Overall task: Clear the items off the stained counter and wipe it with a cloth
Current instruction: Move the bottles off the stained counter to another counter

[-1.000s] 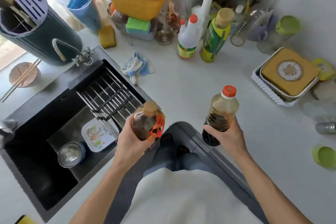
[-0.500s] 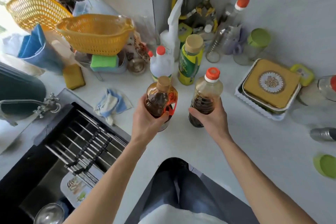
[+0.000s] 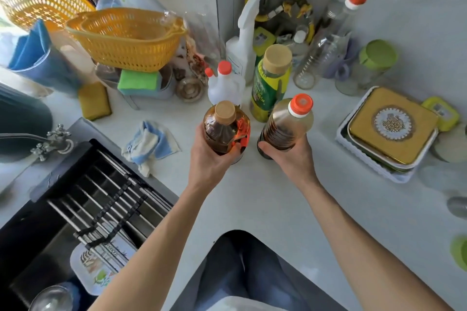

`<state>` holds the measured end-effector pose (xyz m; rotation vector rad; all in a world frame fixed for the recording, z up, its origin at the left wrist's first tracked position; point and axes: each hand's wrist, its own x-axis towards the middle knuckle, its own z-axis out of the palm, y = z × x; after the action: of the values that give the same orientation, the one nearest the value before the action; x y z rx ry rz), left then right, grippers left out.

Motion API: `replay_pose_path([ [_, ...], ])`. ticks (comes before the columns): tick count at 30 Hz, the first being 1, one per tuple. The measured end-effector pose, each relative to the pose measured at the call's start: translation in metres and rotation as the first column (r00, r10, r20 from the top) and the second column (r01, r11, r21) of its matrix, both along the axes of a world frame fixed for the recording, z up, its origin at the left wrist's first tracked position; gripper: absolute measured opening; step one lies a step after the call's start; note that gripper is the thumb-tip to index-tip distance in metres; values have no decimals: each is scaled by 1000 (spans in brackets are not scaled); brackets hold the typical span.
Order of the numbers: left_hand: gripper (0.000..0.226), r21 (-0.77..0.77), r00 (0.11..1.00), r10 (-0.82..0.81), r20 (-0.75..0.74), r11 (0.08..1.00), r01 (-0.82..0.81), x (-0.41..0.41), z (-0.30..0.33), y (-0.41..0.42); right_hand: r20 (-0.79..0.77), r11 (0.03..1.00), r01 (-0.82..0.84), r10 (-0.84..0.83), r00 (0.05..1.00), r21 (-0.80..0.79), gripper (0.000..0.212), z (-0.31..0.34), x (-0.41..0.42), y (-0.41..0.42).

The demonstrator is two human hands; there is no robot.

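Counter (image 3: 252, 199): smooth, pale, faintly glossy. Two held bottles (image 3: 222, 131) (image 3: 285, 126): clear shiny plastic, dark liquid inside. Basket (image 3: 126, 37) at 10 o'clock: orange perforated plastic. Cloth (image 3: 149, 146): soft crumpled fabric. Sink (image 3: 38, 222) at 8 o'clock: dark matt metal. Tin (image 3: 391, 123) at 3 o'clock: glossy gold lid.

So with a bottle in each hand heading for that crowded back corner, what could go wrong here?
1. The brown bottle with the tan cap, held in the left hand, could knock the small white red-capped bottle just behind it.
2. The red-capped dark-liquid bottle in the right hand could bump the green-and-yellow bottle, toppling neighbours.
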<state>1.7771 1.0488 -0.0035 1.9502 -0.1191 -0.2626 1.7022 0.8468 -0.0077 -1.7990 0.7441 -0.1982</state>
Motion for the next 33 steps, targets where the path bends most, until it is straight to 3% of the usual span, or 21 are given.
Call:
replay_pose_path([
  [4, 86, 1, 999, -31, -29, 1000, 31, -2, -2, 4, -64, 999, -41, 41, 997, 11, 96, 1, -2, -5],
  [7, 103, -9, 995, -48, -91, 999, 47, -6, 3, 9, -101, 997, -65, 68, 993, 32, 103, 8, -4, -4],
  [10, 117, 79, 980, -67, -185, 993, 83, -24, 15, 29, -165, 997, -75, 79, 983, 32, 106, 13, -20, 1],
  [12, 100, 132, 955, -74, -286, 985, 116, -45, 21, 50, -245, 999, -50, 53, 968, 20, 96, 14, -42, 9],
  [15, 49, 163, 922, -80, -379, 975, 151, -82, 25, 89, -355, 998, -44, 59, 933, 50, 54, 14, -88, 22],
  [17, 30, 188, 898, -67, -436, 968, 164, -109, 24, 112, -410, 990, -113, 139, 901, 88, 30, 15, -124, 31],
  [27, 13, 330, 814, -28, -581, 906, 266, -221, -1, 192, -663, 927, -317, 368, 652, 203, 12, 26, -241, 43],
  [33, 16, 353, 785, 231, -576, 936, -16, -273, 6, 208, -696, 784, -571, 551, 460, 244, 9, 23, -237, 35],
])
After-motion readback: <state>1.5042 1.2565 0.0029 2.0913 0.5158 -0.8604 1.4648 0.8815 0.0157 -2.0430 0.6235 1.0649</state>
